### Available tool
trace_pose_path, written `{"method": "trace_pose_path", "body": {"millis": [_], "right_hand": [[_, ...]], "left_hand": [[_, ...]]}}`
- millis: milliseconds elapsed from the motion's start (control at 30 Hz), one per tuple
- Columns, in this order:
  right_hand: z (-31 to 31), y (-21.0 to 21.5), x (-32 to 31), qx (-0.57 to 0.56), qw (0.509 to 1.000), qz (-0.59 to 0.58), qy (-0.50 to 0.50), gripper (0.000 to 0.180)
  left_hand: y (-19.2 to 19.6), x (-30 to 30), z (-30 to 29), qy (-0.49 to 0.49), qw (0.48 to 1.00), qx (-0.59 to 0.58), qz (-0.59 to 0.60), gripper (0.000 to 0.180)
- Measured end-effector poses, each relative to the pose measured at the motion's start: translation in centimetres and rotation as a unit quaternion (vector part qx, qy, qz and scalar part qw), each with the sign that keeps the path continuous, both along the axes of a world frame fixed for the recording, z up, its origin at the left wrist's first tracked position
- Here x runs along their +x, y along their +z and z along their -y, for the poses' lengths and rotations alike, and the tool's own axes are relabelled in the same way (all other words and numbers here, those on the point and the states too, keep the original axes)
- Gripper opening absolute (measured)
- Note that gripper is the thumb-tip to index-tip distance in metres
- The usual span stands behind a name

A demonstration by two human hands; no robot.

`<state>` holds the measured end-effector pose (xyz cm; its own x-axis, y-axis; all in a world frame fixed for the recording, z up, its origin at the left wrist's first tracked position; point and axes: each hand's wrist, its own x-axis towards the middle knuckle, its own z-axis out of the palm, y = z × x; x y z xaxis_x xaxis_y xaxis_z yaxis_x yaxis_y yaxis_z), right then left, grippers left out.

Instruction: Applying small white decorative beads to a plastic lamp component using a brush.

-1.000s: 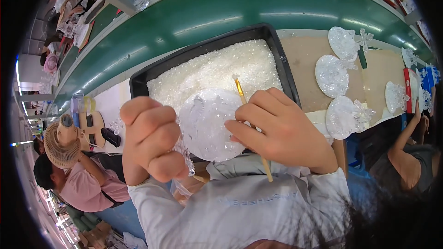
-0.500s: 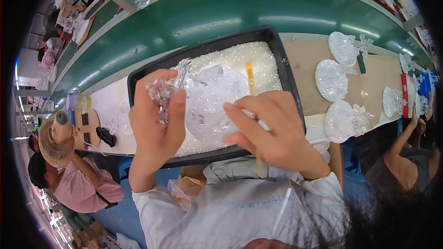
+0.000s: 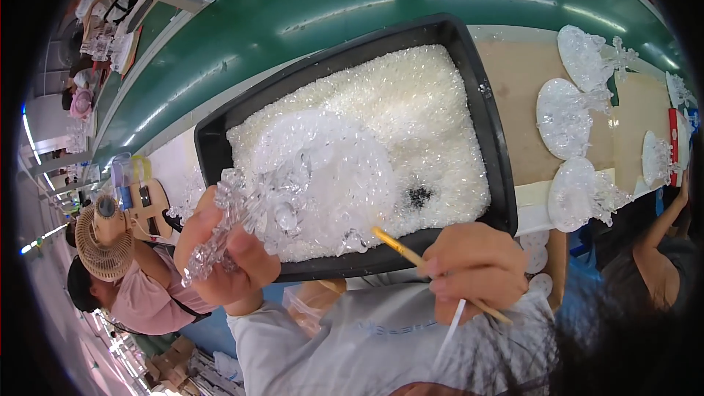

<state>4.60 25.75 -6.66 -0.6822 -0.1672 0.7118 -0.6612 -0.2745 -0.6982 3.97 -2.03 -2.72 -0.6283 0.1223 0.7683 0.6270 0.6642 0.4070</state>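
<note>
My left hand point(image 3: 227, 249) is closed around the clear, branching plastic part of an ornament point(image 3: 246, 209). A round white disc point(image 3: 345, 154) covered in glitter extends from that part over the tray's contents. Whether the disc touches the flakes cannot be told. In my right hand point(image 3: 477, 271) is a slim paintbrush point(image 3: 400, 246) with a yellow band, pinched between closed fingers at the tray's near edge. The brush's tip points left toward the disc's lower edge. Below both lies a black tray point(image 3: 484, 92) filled with white, sparkling flakes point(image 3: 418, 110).
Several similar clear ornaments with round discs point(image 3: 565, 117) stand on a brown board point(image 3: 506, 66) at right. A green surface point(image 3: 330, 22) runs behind the tray. At left are a beige fan point(image 3: 105, 238) and a person in pink point(image 3: 139, 293); another person's arm point(image 3: 660, 220) shows at right.
My left hand has moved down and left, tilting the ornament. My right hand has moved right and nearer to me, and the brush has swung from over the disc to beside it.
</note>
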Motion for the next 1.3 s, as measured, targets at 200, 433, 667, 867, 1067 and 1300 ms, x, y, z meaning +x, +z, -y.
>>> {"method": "trace_pose_path", "body": {"millis": [200,433,667,867,1067,1300], "right_hand": [[1.0,0.0,-0.4,-0.001,0.999,-0.025,-0.023,0.016],[1.7,0.0,0.0,-0.025,0.997,-0.031,-0.069,0.012],[1.5,-0.1,0.2,-0.017,0.997,-0.054,-0.049,0.011],[1.4,-0.2,-0.3,-0.040,0.996,-0.072,-0.023,0.010],[1.6,-0.1,-0.5,-0.035,0.996,-0.059,-0.061,0.013],[1.5,0.0,-0.5,0.016,0.997,-0.052,-0.058,0.026]], "left_hand": [[-0.9,0.3,1.0,0.001,0.994,-0.050,-0.098,0.037],[-1.9,1.0,0.8,0.131,0.986,-0.028,-0.098,0.039],[-1.8,1.2,-0.3,0.228,0.969,-0.005,-0.091,0.042],[-0.5,1.1,-1.2,0.228,0.972,0.011,-0.059,0.043],[-1.7,1.5,-0.1,0.201,0.976,-0.010,-0.080,0.039],[-2.5,0.3,-0.5,0.069,0.983,0.034,-0.164,0.031]]}}
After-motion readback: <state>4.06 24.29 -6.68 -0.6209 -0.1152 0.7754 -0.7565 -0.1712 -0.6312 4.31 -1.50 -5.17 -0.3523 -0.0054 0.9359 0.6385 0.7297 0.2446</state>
